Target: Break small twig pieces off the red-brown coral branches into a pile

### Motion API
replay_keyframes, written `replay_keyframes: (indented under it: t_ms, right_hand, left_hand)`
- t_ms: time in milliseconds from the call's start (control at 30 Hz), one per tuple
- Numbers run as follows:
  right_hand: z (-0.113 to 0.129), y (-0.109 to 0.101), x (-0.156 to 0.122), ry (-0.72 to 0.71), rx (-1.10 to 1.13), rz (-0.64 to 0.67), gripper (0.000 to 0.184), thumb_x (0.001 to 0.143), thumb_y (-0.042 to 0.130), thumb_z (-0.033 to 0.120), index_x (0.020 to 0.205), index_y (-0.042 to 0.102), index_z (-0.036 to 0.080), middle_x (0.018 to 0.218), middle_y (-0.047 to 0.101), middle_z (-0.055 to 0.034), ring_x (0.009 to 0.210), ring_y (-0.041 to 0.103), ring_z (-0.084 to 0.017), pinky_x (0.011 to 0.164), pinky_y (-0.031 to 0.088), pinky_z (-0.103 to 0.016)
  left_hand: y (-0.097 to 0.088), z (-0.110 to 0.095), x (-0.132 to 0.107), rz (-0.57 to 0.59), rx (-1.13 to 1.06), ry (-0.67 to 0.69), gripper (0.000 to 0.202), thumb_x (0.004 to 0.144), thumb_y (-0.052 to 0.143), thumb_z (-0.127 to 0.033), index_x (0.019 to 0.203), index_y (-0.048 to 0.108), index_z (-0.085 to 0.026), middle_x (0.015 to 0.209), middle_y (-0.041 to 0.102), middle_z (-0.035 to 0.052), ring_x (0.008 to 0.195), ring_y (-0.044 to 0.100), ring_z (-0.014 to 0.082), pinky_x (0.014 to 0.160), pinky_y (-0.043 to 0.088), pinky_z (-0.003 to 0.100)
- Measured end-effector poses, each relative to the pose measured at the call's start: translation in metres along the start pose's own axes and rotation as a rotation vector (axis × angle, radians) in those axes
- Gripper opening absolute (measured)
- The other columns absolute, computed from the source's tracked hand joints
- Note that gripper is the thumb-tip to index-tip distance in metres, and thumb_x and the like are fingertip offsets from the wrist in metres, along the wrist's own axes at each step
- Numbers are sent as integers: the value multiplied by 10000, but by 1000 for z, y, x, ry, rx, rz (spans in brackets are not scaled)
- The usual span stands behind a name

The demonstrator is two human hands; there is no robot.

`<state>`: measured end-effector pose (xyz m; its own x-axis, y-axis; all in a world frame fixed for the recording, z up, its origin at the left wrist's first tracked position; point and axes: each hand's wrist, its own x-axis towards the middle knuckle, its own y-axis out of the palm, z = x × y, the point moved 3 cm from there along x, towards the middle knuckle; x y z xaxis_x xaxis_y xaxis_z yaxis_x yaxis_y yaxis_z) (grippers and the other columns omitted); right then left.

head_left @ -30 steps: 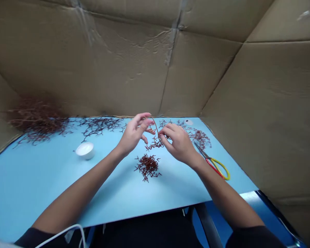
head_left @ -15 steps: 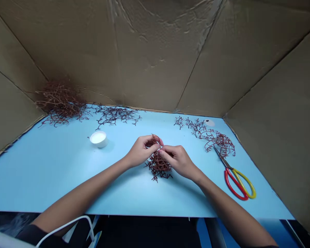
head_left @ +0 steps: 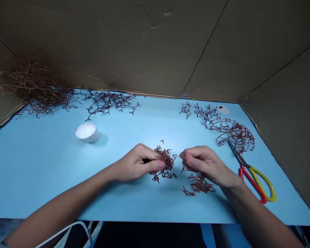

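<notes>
My left hand (head_left: 142, 162) is closed, its thumb and fingers pinching a dense cluster of short reddish-brown twigs (head_left: 167, 160). To its right, my right hand (head_left: 204, 163) is closed too, apart from the left. Below its fingers hangs a second bunch of reddish-brown twigs (head_left: 200, 184), smeared by motion. A thin pale line seems to run from the left cluster towards the right fingertips, too faint to make out. Small angular twig bits (head_left: 160, 177) lie at the lower edge of the left cluster.
Red-and-yellow-handled scissors (head_left: 248, 168) lie at right, tips by a curved twig bunch (head_left: 237, 134). Branched pieces (head_left: 205, 113) and a white disc (head_left: 223, 110) are behind. A white cup (head_left: 88, 132), loose twigs (head_left: 108, 101) and a large twig heap (head_left: 38, 89) are left.
My hands were together over the twigs and have moved apart, the right one going right with a bunch hanging from it. The view has shifted slightly.
</notes>
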<state>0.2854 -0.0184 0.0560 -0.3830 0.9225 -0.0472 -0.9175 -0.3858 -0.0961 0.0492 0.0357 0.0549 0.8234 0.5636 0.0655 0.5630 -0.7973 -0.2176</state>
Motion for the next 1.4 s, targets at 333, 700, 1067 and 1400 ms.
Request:
replay_keyframes:
  t_ms: [333,700,1067,1400]
  right_hand:
    - [-12,-6,10,-86,-222,-299,504,1010,614,578,653,525,234,598,441,22,556,352,-141,520,285,-305]
    - [-29,27,16,-93,-215,-247,411,1058,550,519,769,597,230,678,570,8,627,493,-154,602,402,-293]
    - [-22,42,15,-101,-141,-191,346,1055,601,431,798,639,204,690,589,18,633,485,-122,610,406,-258]
    - [-20,-12,2,-176,119,-591,378,1005,697,499,756,602,232,626,456,40,531,345,-112,468,255,-269]
  left_hand:
    - [3,38,9,-136,567,135,371,1079,563,-409,821,757,-225,701,676,29,628,581,160,583,455,293]
    - [15,28,7,-384,358,169,288,1111,482,-283,1235,729,-204,1056,786,85,941,726,202,840,585,355]
    - [36,25,3,-251,392,308,286,1075,480,-176,798,426,-224,663,417,-57,562,368,109,527,323,257]
    - [22,11,0,-204,363,340,339,1072,448,-148,750,379,-228,629,368,-64,530,332,101,501,294,261]
